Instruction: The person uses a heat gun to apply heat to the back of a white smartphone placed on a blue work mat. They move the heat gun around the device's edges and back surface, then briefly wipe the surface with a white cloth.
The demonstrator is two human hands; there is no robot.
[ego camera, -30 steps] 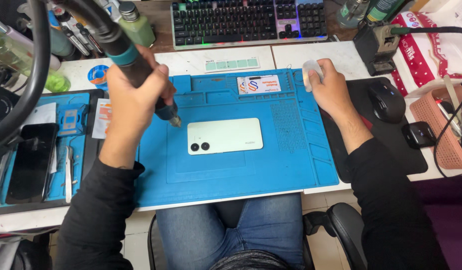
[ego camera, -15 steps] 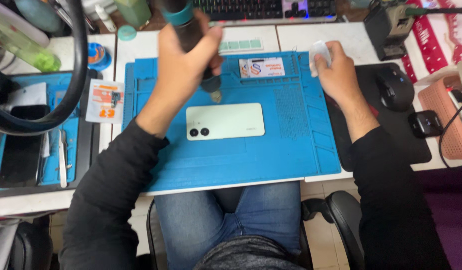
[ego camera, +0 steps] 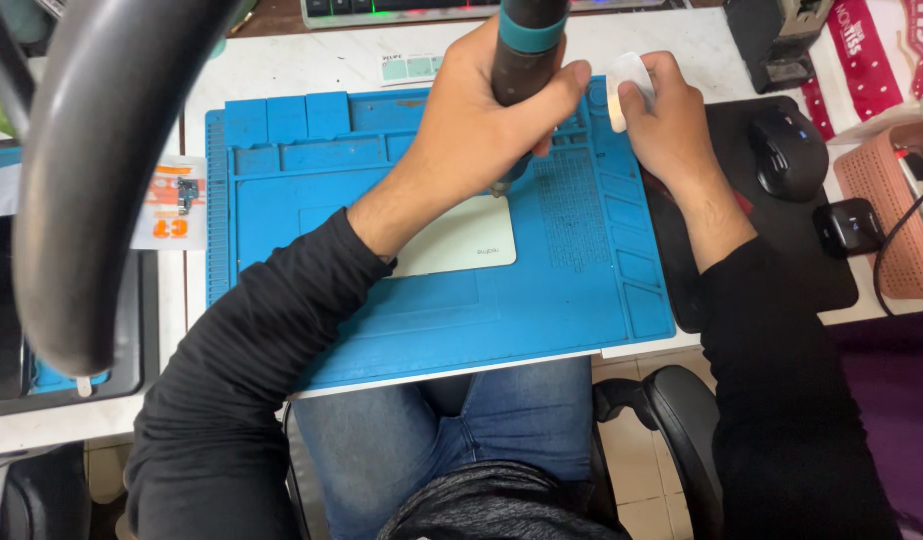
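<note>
Head view, the only 1 I have: my left hand [ego camera: 492, 120] is wrapped tight around a dark handheld tool with a teal band [ego camera: 527, 45], tip down just above the pale green phone [ego camera: 460, 240], which lies flat on the blue work mat [ego camera: 402, 320]. My right hand [ego camera: 672, 125] pinches a small white piece [ego camera: 627, 85] at the mat's top edge. I judge the phone light, stiff, slick-backed and fragile; best gripped by its long edges.

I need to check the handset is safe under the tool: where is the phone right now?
In the head view the pale phone lies on the blue mat, mid-table, partly under the left hand.
</note>
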